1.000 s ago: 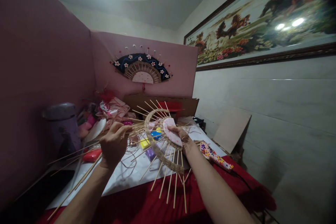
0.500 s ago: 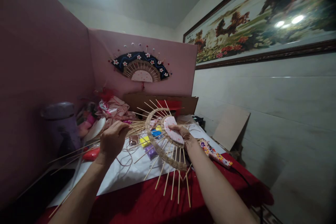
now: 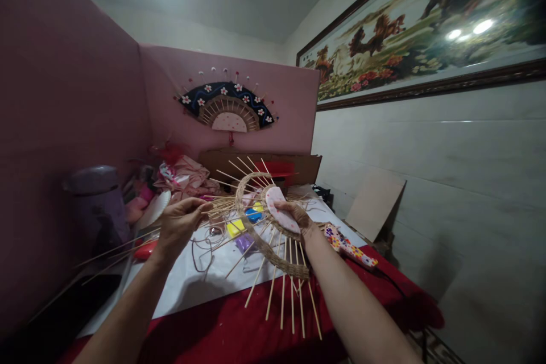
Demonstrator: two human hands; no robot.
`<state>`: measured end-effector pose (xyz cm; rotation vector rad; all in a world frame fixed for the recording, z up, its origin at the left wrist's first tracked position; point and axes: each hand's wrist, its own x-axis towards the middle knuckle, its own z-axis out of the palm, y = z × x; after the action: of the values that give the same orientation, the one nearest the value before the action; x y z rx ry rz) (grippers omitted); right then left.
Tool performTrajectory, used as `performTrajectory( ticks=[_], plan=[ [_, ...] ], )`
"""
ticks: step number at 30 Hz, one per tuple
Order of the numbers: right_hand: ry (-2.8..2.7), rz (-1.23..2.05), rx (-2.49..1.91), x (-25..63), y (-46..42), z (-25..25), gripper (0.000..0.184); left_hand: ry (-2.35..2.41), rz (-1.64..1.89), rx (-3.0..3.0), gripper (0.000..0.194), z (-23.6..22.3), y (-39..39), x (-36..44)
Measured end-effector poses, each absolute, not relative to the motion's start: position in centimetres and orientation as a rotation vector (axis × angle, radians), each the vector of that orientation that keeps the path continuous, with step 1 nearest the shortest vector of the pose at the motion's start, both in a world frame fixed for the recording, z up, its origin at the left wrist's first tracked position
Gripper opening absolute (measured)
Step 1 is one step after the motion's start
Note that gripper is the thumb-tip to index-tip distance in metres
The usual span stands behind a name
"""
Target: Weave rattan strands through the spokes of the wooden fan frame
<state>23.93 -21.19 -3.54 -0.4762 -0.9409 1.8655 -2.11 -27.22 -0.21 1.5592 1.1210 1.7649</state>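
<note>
My right hand (image 3: 296, 217) grips a half-made fan (image 3: 279, 213) by its half-round, pink-spotted white base, thumb on top. Thin wooden sticks (image 3: 282, 301) spread out from the base like rays. A woven twine band (image 3: 273, 256) crosses them in an arc. To the left of the fan, my left hand (image 3: 183, 222) is closed in a pinch near the tips of the fan's left-hand sticks. What lies between those fingers is too small to make out. Behind that spot is a bundle of loose sticks (image 3: 224, 205).
Yellow (image 3: 235, 228), blue and purple clay packs lie under the fan on white paper. Loose brown cord (image 3: 202, 256) curls nearby. A flower-patterned glue gun (image 3: 347, 247) lies right, a purple tumbler (image 3: 96, 205) stands left. A finished fan (image 3: 226, 105) hangs on the pink board.
The left hand has turned, its fingers now pointing more toward the fan. The fan has tilted slightly, its lower sticks swinging to the right.
</note>
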Motion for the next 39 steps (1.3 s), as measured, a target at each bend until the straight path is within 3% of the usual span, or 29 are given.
performTrajectory(
  ticks=[21,33,39],
  plan=[
    [-1.015,2.048,-0.524,23.0,-21.3,-4.1,0.018,1.229,1.660,1.774,0.027,-1.9,-25.5,-2.0],
    [-1.067,2.027,-0.560,23.1,-21.2,-4.0,0.016,0.931,1.481,1.886,0.019,-1.3,-26.3,-2.7],
    [-1.086,2.027,-0.589,23.1,-21.1,-4.1,0.016,1.083,1.649,1.734,0.017,-1.3,-26.2,-2.8]
  ],
)
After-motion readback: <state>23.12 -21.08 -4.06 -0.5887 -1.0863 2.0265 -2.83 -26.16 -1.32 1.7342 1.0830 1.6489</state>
